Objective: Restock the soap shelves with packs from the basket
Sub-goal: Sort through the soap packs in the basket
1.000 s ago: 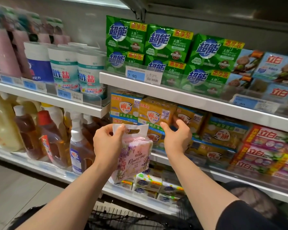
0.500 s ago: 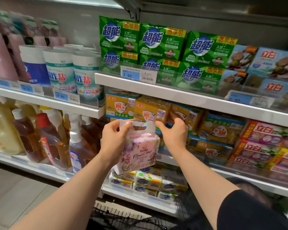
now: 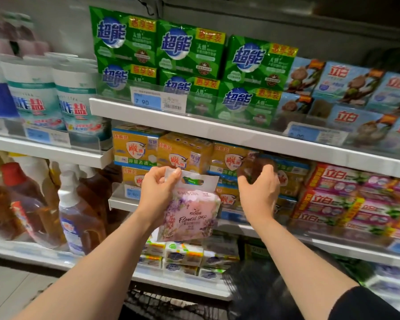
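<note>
My left hand (image 3: 158, 192) pinches the white carry handle of a pink "Flowers soap" pack (image 3: 189, 215), which hangs in front of the middle soap shelf (image 3: 252, 227). My right hand (image 3: 259, 190) is off the pack, to its right, with motion-blurred, loosely curled fingers in front of the yellow soap packs (image 3: 185, 153); I see nothing in it. The dark wire basket (image 3: 171, 306) shows at the bottom edge, partly hidden by my arms.
Green soap packs (image 3: 189, 47) and blue ones (image 3: 346, 84) fill the top shelf. Red-pink packs (image 3: 346, 199) lie right of the yellow ones. White soap bars (image 3: 183, 255) sit on the lower shelf. Detergent bottles (image 3: 76, 215) and tubs (image 3: 79, 102) stand at left.
My right hand let go of the pack's handle and moved right toward the yellow packs. My left hand raised the pink pack slightly and holds it alone.
</note>
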